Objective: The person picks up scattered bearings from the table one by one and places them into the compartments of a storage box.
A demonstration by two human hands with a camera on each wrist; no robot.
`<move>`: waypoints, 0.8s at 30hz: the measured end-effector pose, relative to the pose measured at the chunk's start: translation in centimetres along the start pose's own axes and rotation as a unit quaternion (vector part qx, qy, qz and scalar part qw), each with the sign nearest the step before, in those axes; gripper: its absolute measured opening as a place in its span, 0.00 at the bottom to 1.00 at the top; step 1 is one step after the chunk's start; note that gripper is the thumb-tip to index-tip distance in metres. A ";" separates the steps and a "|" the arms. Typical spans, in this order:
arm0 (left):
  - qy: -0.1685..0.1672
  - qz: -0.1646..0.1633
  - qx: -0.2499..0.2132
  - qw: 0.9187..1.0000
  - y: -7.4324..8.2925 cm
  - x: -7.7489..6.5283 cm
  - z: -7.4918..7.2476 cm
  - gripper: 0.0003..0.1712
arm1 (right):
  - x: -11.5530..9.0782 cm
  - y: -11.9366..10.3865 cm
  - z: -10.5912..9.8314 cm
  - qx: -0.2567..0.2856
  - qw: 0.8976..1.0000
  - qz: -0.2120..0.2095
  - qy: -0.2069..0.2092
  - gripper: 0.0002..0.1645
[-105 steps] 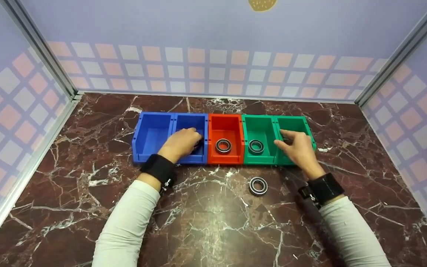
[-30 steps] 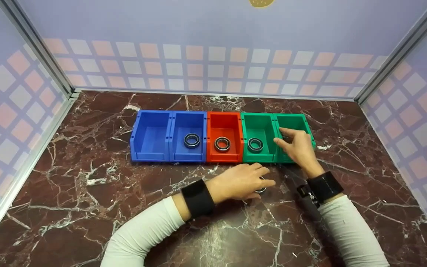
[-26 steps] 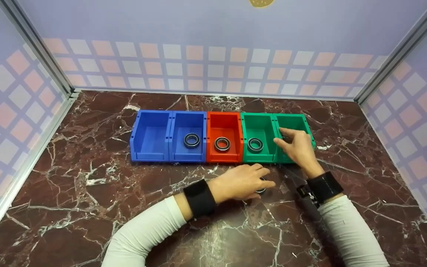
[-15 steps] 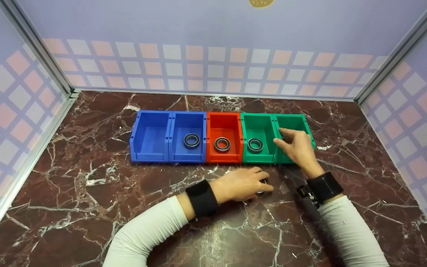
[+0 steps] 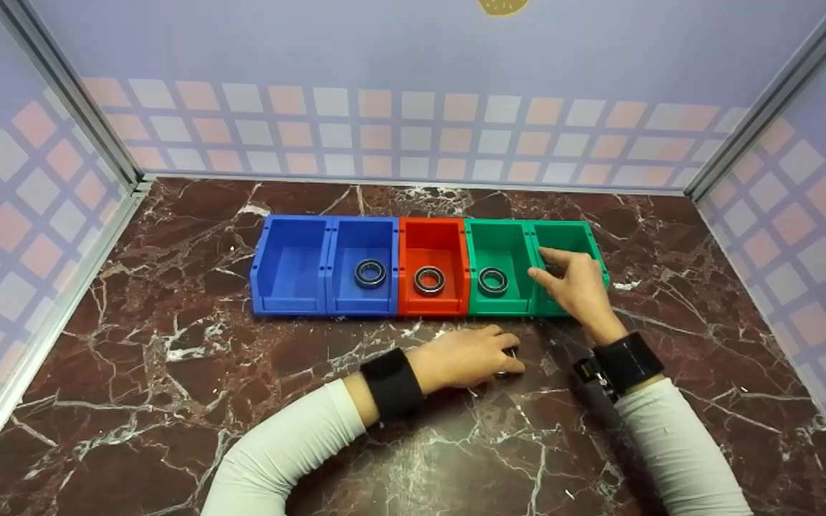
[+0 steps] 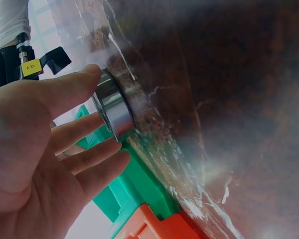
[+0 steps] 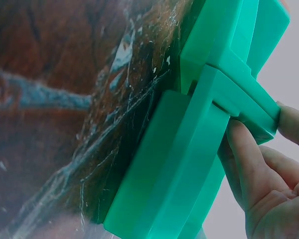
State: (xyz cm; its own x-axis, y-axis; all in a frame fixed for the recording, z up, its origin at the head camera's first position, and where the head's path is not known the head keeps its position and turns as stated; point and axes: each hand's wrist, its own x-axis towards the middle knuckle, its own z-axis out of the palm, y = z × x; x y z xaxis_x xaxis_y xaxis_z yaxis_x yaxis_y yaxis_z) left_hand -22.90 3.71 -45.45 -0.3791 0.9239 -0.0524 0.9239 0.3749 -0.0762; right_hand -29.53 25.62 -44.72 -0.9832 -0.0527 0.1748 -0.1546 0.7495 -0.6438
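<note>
My left hand (image 5: 464, 358) is low over the table in front of the green bins, its thumb and fingers pinching the edges of a ball bearing (image 6: 114, 107). In the head view the hand covers most of that bearing. At the right end of the row, my right hand (image 5: 576, 287) grips the wall of the end green bin (image 7: 189, 154) where it meets its neighbour, thumb on one side and fingers on the other. Three more bearings lie flat: one bearing (image 5: 370, 274) in a blue bin, one bearing (image 5: 429, 280) in the red bin, one bearing (image 5: 492, 282) in the other green bin.
The row runs from the left blue bin (image 5: 291, 287) through the second blue bin (image 5: 363, 307), red bin (image 5: 433, 307) and left green bin (image 5: 502, 307). It stands on a dark red marbled table (image 5: 133, 401), with panelled walls (image 5: 413, 136) around it.
My left hand has come out of the second blue bin, where a bearing now lies, and moved right to the bearing on the table, closing its fingers on it. My right hand stays put.
</note>
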 end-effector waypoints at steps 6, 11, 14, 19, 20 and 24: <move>-0.016 -0.004 -0.008 1.000 0.0 0.0 0.2 0.23 | -0.1 -0.1 0.0 -0.003 1.000 -0.001 -0.003 0.30; -0.005 -0.004 -0.009 1.000 0.0 0.0 0.4 0.22 | 0.0 -0.1 0.0 -0.004 1.000 -0.002 0.003 0.30; -0.001 -0.003 -0.009 1.000 0.0 0.0 0.4 0.22 | 0.1 -0.1 0.0 -0.004 1.000 0.000 0.005 0.30; 0.000 0.001 -0.007 1.000 -0.1 0.0 0.3 0.21 | 0.1 -0.1 0.0 -0.003 1.000 -0.001 0.004 0.29; 0.000 0.001 -0.006 1.000 -0.1 0.0 0.3 0.20 | 0.1 -0.1 0.0 -0.003 1.000 -0.002 0.004 0.29; 0.000 0.000 -0.003 1.000 -0.1 -0.2 0.3 0.20 | 0.2 0.0 0.0 -0.001 1.000 -0.001 0.003 0.30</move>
State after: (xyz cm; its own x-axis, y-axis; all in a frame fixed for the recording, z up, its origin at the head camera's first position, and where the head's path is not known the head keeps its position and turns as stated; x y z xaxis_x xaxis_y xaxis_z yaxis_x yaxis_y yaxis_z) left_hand -22.99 3.49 -45.72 -0.3783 0.9242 -0.0524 0.9246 0.3745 -0.0697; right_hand -29.72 25.60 -44.70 -0.9822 -0.0512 0.1805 -0.1572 0.7500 -0.6425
